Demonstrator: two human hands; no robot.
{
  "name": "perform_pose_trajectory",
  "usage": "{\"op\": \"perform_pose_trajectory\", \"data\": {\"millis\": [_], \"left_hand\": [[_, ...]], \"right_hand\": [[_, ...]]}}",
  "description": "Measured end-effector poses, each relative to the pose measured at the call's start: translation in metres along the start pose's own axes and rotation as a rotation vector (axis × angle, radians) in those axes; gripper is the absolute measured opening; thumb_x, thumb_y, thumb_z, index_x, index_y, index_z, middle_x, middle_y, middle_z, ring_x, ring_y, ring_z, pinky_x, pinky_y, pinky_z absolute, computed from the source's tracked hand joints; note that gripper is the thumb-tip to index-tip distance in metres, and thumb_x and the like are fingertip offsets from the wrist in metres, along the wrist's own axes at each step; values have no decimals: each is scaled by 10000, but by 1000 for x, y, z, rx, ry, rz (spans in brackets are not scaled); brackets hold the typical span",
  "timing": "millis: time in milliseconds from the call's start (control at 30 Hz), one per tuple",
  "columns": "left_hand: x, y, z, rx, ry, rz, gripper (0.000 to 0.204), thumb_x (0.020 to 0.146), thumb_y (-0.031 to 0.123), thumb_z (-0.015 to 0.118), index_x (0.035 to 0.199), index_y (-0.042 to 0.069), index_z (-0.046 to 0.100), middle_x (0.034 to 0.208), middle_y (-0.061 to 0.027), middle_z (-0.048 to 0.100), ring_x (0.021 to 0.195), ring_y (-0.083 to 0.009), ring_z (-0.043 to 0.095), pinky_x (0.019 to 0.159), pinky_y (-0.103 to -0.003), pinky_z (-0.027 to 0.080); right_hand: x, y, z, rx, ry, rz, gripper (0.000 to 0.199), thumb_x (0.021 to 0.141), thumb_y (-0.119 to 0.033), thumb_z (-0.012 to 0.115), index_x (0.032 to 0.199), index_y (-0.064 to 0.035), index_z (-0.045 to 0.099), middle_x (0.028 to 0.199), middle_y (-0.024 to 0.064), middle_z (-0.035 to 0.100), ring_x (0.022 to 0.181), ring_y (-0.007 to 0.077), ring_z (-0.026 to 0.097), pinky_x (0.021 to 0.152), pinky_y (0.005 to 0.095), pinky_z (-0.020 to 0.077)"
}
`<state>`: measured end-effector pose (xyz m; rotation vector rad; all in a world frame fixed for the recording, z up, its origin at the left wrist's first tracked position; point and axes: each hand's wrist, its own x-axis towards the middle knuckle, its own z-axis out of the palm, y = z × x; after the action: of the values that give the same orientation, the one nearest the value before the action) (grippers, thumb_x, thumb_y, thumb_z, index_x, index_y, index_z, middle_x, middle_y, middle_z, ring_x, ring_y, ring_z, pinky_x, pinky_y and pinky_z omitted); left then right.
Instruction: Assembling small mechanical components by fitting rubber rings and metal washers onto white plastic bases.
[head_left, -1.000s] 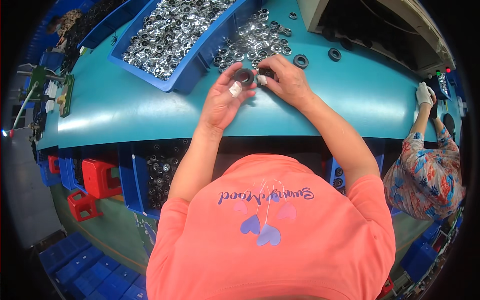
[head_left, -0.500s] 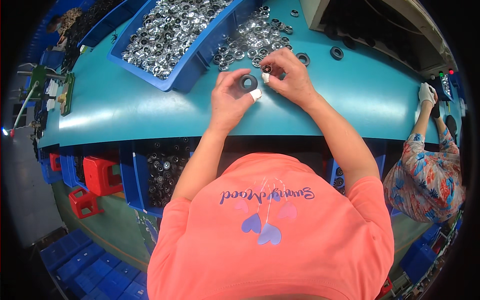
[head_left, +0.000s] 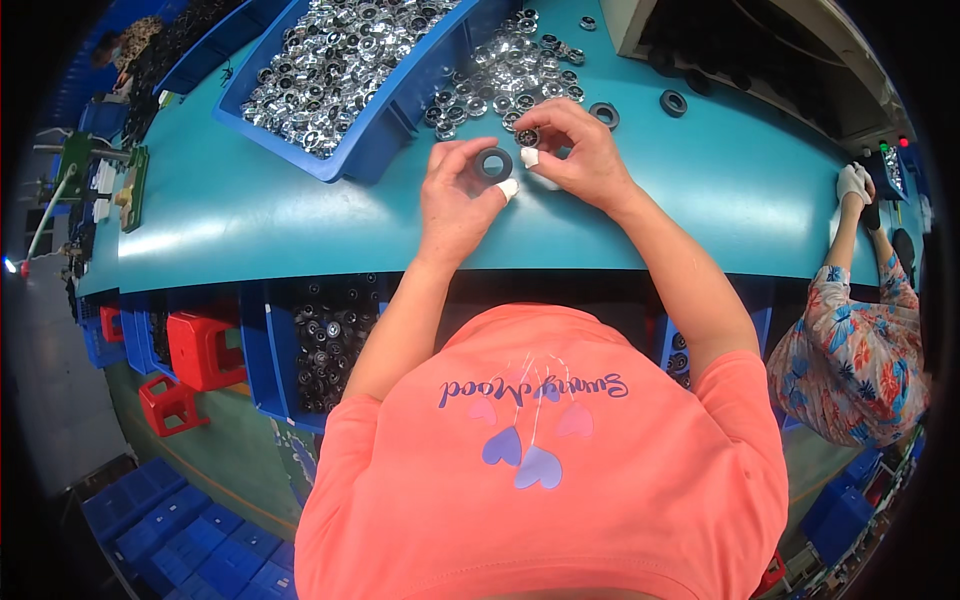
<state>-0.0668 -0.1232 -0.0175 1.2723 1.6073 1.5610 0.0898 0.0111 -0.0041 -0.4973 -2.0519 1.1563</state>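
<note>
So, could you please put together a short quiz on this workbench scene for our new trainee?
1. True or false: the left hand holds a black rubber ring.
2. What does the right hand pinch? A) small silver metal ring B) red plastic stool C) white glove
3. The loose shiny metal rings lie on the teal tabletop beside a ____ plastic bin.

Key: 1 true; 2 A; 3 blue

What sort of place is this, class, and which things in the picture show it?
Probably a factory assembly bench: a blue bin heaped with shiny metal rings, loose rings on the teal table, and a left hand holding a black ring.
</note>
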Motion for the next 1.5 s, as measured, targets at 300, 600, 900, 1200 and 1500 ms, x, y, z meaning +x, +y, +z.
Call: {"op": "perform_pose_trajectory", "data": {"millis": [300,600,900,1200,1500], "left_hand": [[1,-1,3,30,-47,0,553,806,-115,679,1340,-13,572,1250,-77,609,1055,-140,627,913,-287,542],[3,1,-3,-475,-57,-172,619,805,-98,722,1375,-22,494,1192,-111,654,1081,-172,648,931,-301,545],[4,8,-8,-543,-74,-257,583,830,-113,687,1375,-47,492,1229,-141,651,1123,-207,653,957,-324,561],[0,5,-1,-388,-95,-271,553,859,-41,715,1381,-21,534,1228,-110,645,1114,-183,633,951,-321,546],[0,6,-5,-481,-120,-251,564,881,-50,686,1411,-54,493,1260,-134,649,1129,-188,646,966,-317,544]], "right_hand": [[-5,-14,6,199,-87,11,357,757,-50,779,1103,-69,692,993,32,618,782,111,639,715,258,547],[-4,-9,1,196,-164,77,323,776,-68,781,1090,-85,709,982,34,625,792,117,650,718,268,546],[-6,-20,2,202,-121,156,256,799,-86,790,1042,-75,707,907,20,628,798,134,643,713,272,541],[-9,-10,10,108,-56,-2,273,764,-41,785,1026,-69,714,894,33,637,777,138,642,679,275,534],[-10,-13,14,69,42,-50,290,761,-10,783,1040,-67,726,980,57,642,859,161,689,738,278,594]]}}
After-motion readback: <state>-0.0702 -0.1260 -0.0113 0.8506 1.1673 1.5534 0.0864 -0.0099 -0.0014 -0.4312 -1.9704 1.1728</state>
